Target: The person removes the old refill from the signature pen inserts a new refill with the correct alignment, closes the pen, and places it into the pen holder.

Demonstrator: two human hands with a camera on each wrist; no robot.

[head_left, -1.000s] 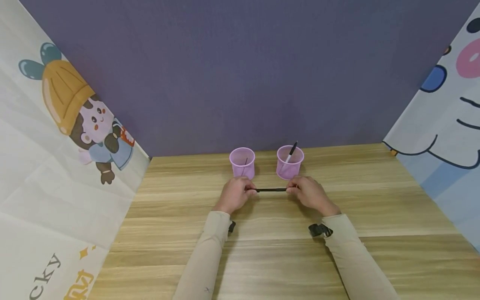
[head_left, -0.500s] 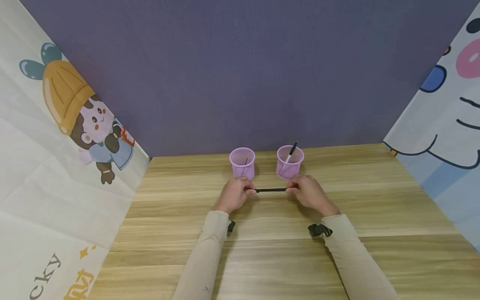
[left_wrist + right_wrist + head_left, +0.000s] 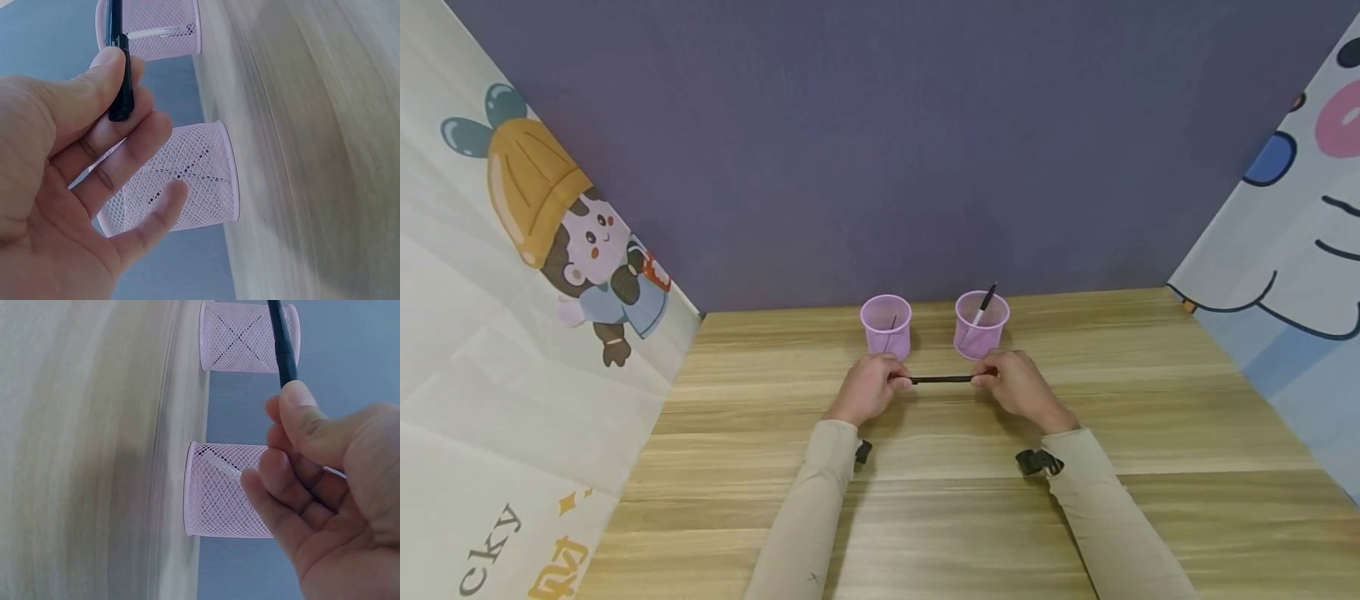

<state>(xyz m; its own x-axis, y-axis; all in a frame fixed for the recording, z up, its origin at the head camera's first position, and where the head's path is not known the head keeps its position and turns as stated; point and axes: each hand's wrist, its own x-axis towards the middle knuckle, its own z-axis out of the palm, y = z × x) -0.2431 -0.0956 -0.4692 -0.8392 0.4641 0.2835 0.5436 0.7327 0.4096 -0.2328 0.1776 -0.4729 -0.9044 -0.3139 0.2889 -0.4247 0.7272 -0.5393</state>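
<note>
Near two pink cups (image 3: 900, 342), left grip (image 3: 868, 387) and right grip (image 3: 1021, 387) pinch black pen (image 3: 942, 380) by opposite ends, pose unchanged since earlier.

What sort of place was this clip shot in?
Probably a staged tabletop booth, though the wider room is out of view. The signs: a wood-grain table, a plain dark panel behind it, and cartoon-printed sheets at the left and right.

My head feed: even light, soft shadows and pale sheen on the tabletop (image 3: 940, 525). My wrist feeds: hazier, its grain blurred.
</note>
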